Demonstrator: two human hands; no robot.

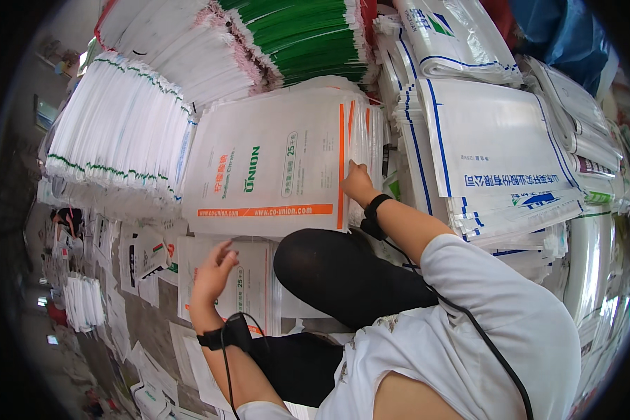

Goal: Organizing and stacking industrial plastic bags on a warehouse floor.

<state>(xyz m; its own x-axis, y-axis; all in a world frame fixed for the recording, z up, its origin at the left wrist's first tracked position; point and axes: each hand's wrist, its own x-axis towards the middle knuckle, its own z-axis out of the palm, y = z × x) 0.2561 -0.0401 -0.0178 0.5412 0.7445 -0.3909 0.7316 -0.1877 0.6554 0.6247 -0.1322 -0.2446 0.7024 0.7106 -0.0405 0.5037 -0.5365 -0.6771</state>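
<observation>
A stack of flat white printed bags with orange bands (269,157) lies in front of my knees. My right hand (358,183) is at the stack's right side, its fingers closed on the edge of the top bag. Nearer to me, just below the stack's front edge, my left hand (215,271) is raised with fingers apart and nothing in it. Under the left hand lies another white bag with green and orange print (248,269). A black strap with a cable circles each wrist.
To the left rises a tall pile of folded white bags with green edging (119,126). Green bundled bags (301,38) stand at the back. Blue-edged white bags (493,133) are stacked on the right. Loose sheets (150,381) litter the floor at the lower left.
</observation>
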